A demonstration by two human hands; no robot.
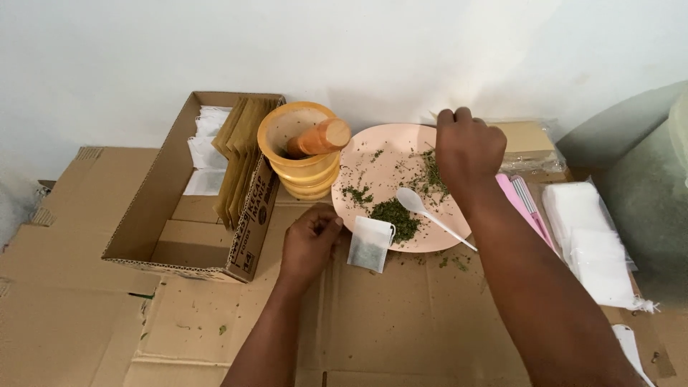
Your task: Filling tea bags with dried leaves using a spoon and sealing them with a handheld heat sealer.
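Plate: we see a pink round plate (373, 168) at 12 o'clock of the work surface, holding chopped green dried herb (396, 214) in a heap at its near side and scattered crumbs across it, with a white plastic spoon (424, 210) lying on it, handle toward 4 o'clock.
Mortar: a yellow mortar (301, 154) stands touching the plate at its 9 o'clock; a wooden pestle (320, 137) leans inside.
Box: an open cardboard box (158, 208) at 10 o'clock holds brown paper envelopes (240, 158) upright and white sachets (204, 154).
Surroundings: at 3 o'clock, a pink flat tool (527, 208) and bagged white sachets (588, 236) (nothing lies between hands and plate).
Tea bag: a small white tea bag (370, 244), dark filling showing through, lies at the plate's 7 o'clock edge.
Left hand: our left hand (309, 244) is curled, fingertips just beside the bag; contact cannot be told.
Right hand: our right hand (467, 149) hovers closed over the plate's far side; what it pinches cannot be told.
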